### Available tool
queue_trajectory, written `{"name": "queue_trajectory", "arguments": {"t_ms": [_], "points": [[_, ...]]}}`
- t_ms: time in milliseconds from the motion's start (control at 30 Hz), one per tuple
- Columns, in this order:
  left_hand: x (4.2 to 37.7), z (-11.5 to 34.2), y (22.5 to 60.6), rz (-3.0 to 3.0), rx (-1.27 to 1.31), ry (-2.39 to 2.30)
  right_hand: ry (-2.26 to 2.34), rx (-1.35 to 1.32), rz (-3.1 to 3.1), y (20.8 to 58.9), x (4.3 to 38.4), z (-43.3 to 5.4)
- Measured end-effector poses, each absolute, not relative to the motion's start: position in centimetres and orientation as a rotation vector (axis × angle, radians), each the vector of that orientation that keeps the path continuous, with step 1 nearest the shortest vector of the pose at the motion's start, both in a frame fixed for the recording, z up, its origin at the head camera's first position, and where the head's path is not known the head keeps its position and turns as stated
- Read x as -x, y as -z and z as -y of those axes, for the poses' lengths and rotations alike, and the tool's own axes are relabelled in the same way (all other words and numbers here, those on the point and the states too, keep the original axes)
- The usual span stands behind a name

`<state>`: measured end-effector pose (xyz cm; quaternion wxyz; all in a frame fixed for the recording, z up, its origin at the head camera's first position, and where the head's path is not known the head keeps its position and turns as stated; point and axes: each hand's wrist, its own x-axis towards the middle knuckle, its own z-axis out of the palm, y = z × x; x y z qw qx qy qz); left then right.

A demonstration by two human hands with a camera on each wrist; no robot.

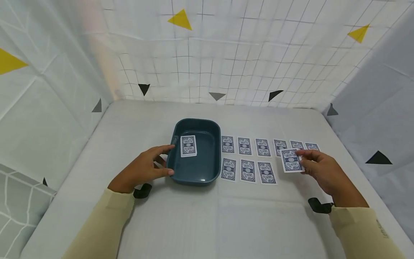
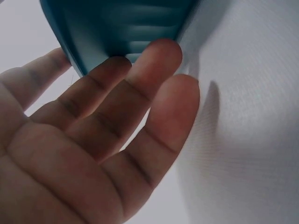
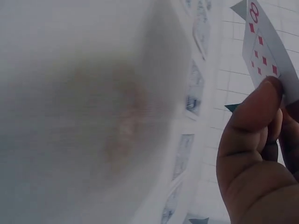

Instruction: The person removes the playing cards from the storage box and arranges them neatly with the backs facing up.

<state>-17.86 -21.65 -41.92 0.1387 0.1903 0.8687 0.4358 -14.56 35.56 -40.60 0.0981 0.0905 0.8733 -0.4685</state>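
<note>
My right hand [image 1: 323, 171] pinches a playing card [image 1: 291, 160] between thumb and fingers, above the table's right side. Its blue patterned back faces up in the head view; the right wrist view shows the face of this card [image 3: 262, 51], an eight of diamonds. My left hand [image 1: 147, 165] touches the left side of a dark teal tray [image 1: 194, 181], fingers spread along the rim and outer wall. In the left wrist view the left hand's fingers [image 2: 154, 65] rest loosely bent by the tray wall [image 2: 131, 23]. A small stack of face-down cards [image 1: 188, 146] lies inside the tray at left.
Right of the tray, face-down cards lie in two rows: a back row [image 1: 244, 146] of several and a front row [image 1: 247, 171] of three. The held card overlaps part of the back row in view. A white gridded sheet [image 1: 226, 64] hangs behind the table.
</note>
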Motion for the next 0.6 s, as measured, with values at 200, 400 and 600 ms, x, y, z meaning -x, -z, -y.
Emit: {"name": "queue_trajectory", "arguments": {"t_ms": [200,400,600], "points": [[17.8,21.7,41.9,-2.511,-0.545,-1.266,1.244,-0.276,-2.578,41.9,14.2,-35.3],[17.7,21.6,41.8,-2.510,-0.557,-1.272,0.980,-0.331,-2.667,42.8,14.2,-35.0],[17.7,21.6,41.7,-2.511,-0.558,-1.267,0.874,-0.308,-2.719,42.9,14.1,-34.9]]}}
